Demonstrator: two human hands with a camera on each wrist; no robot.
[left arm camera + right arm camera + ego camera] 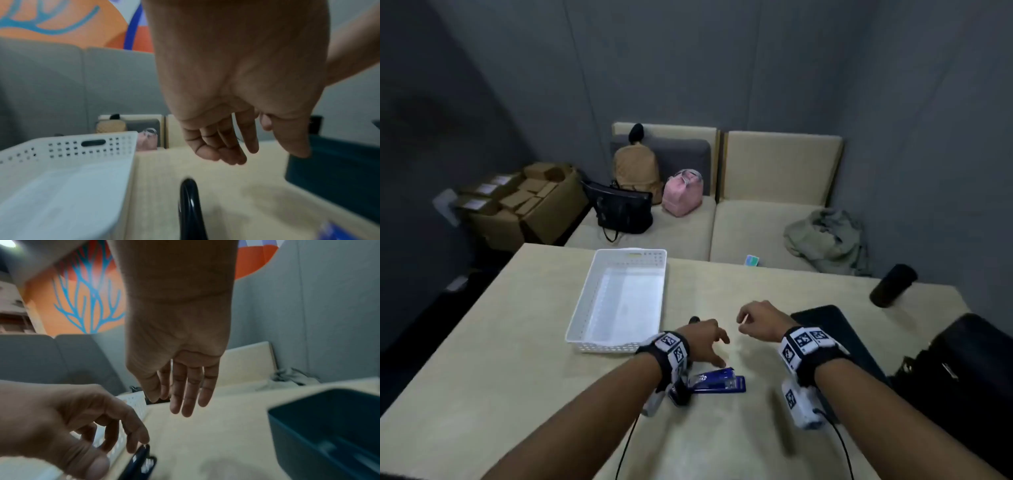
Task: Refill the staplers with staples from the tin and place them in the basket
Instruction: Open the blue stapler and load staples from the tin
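Observation:
A white perforated basket (619,301) (61,170) stands empty on the table, left of both hands. My left hand (709,342) (226,146) (72,426) hovers with loosely curled fingers over a black stapler (693,320) (189,203) (141,462) and holds nothing. A blue stapler (717,380) lies by my left wrist. My right hand (756,322) (185,386) hangs just right of the left, thumb against forefinger, seemingly pinching a thin pale strip of staples (744,318). The dark teal tin (835,335) (329,426) (339,170) sits open under my right wrist.
A black cylindrical bottle (892,286) stands at the table's far right and a black bag (962,377) lies at its right edge. Beyond the table is a beige sofa (774,226) with bags and a jacket, and cardboard boxes (524,202) at the left.

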